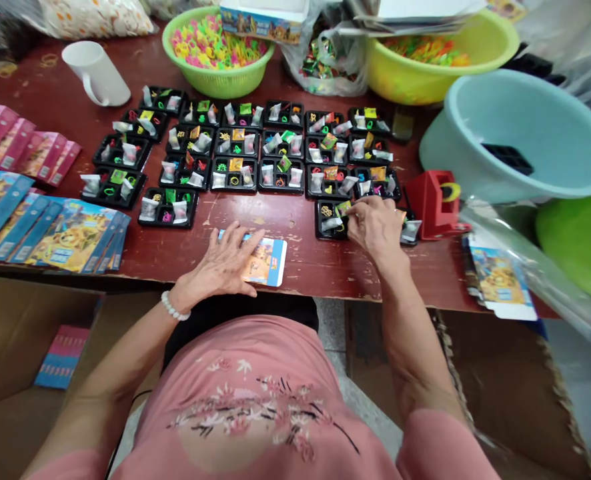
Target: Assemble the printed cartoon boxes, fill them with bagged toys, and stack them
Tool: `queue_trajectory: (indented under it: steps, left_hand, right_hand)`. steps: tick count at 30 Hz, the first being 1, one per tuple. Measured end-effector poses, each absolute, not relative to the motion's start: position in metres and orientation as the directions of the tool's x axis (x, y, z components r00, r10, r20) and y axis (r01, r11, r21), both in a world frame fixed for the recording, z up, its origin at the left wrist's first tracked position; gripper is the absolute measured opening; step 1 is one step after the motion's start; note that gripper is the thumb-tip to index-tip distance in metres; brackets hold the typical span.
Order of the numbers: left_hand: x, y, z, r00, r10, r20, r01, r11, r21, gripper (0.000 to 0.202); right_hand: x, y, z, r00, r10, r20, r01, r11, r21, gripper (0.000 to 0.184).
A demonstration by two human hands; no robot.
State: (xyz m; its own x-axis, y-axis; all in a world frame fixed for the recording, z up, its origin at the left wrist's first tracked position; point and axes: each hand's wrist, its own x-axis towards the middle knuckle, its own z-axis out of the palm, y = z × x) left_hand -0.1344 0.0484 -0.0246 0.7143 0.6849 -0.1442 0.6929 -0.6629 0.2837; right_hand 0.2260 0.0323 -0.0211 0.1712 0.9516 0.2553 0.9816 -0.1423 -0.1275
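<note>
- A flat printed card is pressed to the red-brown surface near its front edge by the left hand; the fingers are spread apart and laid flat, nothing being clasped.
- A black tray at the near right of the rows is touched by the right hand; its fingers are drawn together over the tray, and whether anything is pinched cannot be told.
- Small clear packets, coloured rings and tiny wrapped pieces are held in the tray's compartments; most of the tray is covered by the hand.
- More black trays, filled alike, are set out in rows behind the card.
- A green basket at the back is heaped with pink, yellow and green rings; its contents are partly hidden by a box.
- A yellow basin with bright pieces is largely covered by papers.
- One black tray is seen lying in a pale blue basin.
- A white mug is lying on its side at the left.
- Stacks of printed cards are cut off by the left edge.
- A red tape holder stands just beside the right hand.
</note>
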Motion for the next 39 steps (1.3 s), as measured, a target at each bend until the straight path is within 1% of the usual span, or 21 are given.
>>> queue_trajectory:
  steps: [4, 5, 7, 10, 13, 16, 18, 20, 22, 23, 24, 25, 26, 27, 28, 29, 30, 31, 32, 34, 39]
  left_hand:
    - [-0.134, 0.051, -0.028, 0.707, 0.703, -0.077, 0.686, -0.655, 0.319, 0.133]
    - [-0.135, 0.052, -0.027, 0.698, 0.714, -0.055, 0.687, -0.646, 0.333, 0.130]
    - [-0.135, 0.054, -0.026, 0.670, 0.743, 0.000, 0.688, -0.620, 0.377, 0.125]
    - [-0.134, 0.055, -0.022, 0.636, 0.763, 0.116, 0.638, -0.604, 0.478, 0.118]
    - [-0.130, 0.050, -0.020, 0.602, 0.771, 0.210, 0.621, -0.616, 0.484, 0.107]
    - [-0.125, 0.043, -0.018, 0.548, 0.796, 0.258, 0.708, -0.605, 0.363, 0.100]
    - [-0.124, 0.039, -0.016, 0.548, 0.795, 0.261, 0.748, -0.605, 0.274, 0.096]
    - [-0.123, 0.037, -0.015, 0.571, 0.783, 0.246, 0.754, -0.619, 0.220, 0.092]
    - [-0.124, 0.037, -0.016, 0.600, 0.766, 0.231, 0.735, -0.642, 0.218, 0.091]
    - [-0.125, 0.039, -0.016, 0.608, 0.761, 0.226, 0.726, -0.648, 0.231, 0.092]
    - [-0.126, 0.041, -0.017, 0.610, 0.760, 0.224, 0.719, -0.650, 0.248, 0.093]
    - [-0.128, 0.043, -0.017, 0.611, 0.761, 0.219, 0.713, -0.649, 0.265, 0.094]
    - [-0.130, 0.046, -0.018, 0.611, 0.763, 0.213, 0.709, -0.646, 0.281, 0.096]
    - [-0.132, 0.049, -0.018, 0.608, 0.767, 0.205, 0.708, -0.640, 0.297, 0.097]
    - [-0.134, 0.052, -0.018, 0.604, 0.773, 0.196, 0.709, -0.633, 0.312, 0.098]
    - [-0.136, 0.055, -0.018, 0.601, 0.778, 0.186, 0.708, -0.625, 0.328, 0.100]
    - [-0.138, 0.058, -0.017, 0.599, 0.782, 0.175, 0.706, -0.618, 0.346, 0.101]
    - [-0.140, 0.060, -0.016, 0.594, 0.787, 0.167, 0.704, -0.609, 0.366, 0.102]
    - [-0.141, 0.062, -0.015, 0.588, 0.793, 0.160, 0.700, -0.598, 0.391, 0.103]
    - [-0.143, 0.065, -0.014, 0.580, 0.801, 0.149, 0.675, -0.575, 0.463, 0.103]
    - [-0.150, 0.073, -0.018, 0.572, 0.806, 0.150, 0.530, -0.503, 0.683, 0.103]
  right_hand:
    - [0.230, 0.028, -0.012, 0.192, 0.932, 0.309, 0.959, -0.111, -0.262, 0.031]
    - [0.226, 0.024, -0.009, 0.174, 0.930, 0.323, 0.946, -0.067, -0.317, 0.035]
    - [0.212, 0.013, 0.001, 0.097, 0.949, 0.299, 0.880, 0.058, -0.471, 0.053]
    - [0.172, -0.007, 0.014, -0.117, 0.979, 0.168, 0.631, 0.204, -0.748, 0.073]
    - [0.127, -0.019, 0.015, -0.263, 0.959, 0.105, 0.373, 0.201, -0.906, 0.080]
    - [0.096, -0.019, 0.004, -0.233, 0.972, 0.038, 0.118, 0.067, -0.991, 0.079]
    - [0.085, -0.017, -0.003, -0.216, 0.975, -0.042, -0.060, -0.056, -0.997, 0.074]
    - [0.083, -0.017, -0.005, -0.251, 0.963, -0.098, -0.168, -0.143, -0.976, 0.070]
    - [0.092, -0.017, 0.000, -0.330, 0.939, -0.101, -0.175, -0.166, -0.971, 0.068]
    - [0.101, -0.016, 0.003, -0.358, 0.930, -0.084, -0.132, -0.139, -0.981, 0.068]
    - [0.114, -0.014, 0.007, -0.359, 0.932, -0.059, -0.046, -0.081, -0.996, 0.071]
    - [0.129, -0.010, 0.011, -0.327, 0.944, -0.028, 0.095, 0.003, -0.996, 0.077]
    - [0.148, -0.005, 0.013, -0.271, 0.963, 0.008, 0.286, 0.088, -0.954, 0.085]
    - [0.167, 0.002, 0.014, -0.200, 0.979, 0.044, 0.515, 0.144, -0.845, 0.095]
    - [0.187, 0.009, 0.012, -0.135, 0.989, 0.067, 0.726, 0.145, -0.673, 0.102]
    - [0.205, 0.017, 0.009, -0.089, 0.994, 0.059, 0.871, 0.106, -0.480, 0.106]
    - [0.221, 0.024, 0.005, -0.063, 0.997, 0.037, 0.946, 0.071, -0.315, 0.110]
    - [0.235, 0.030, 0.000, -0.050, 0.999, 0.008, 0.980, 0.051, -0.192, 0.111]
    - [0.244, 0.035, -0.005, -0.051, 0.998, -0.020, 0.992, 0.048, -0.116, 0.112]
    - [0.254, 0.041, -0.014, -0.070, 0.996, -0.049, 0.996, 0.067, -0.059, 0.113]
    - [0.238, 0.038, -0.021, -0.070, 0.996, -0.058, 0.997, 0.067, -0.048, 0.106]
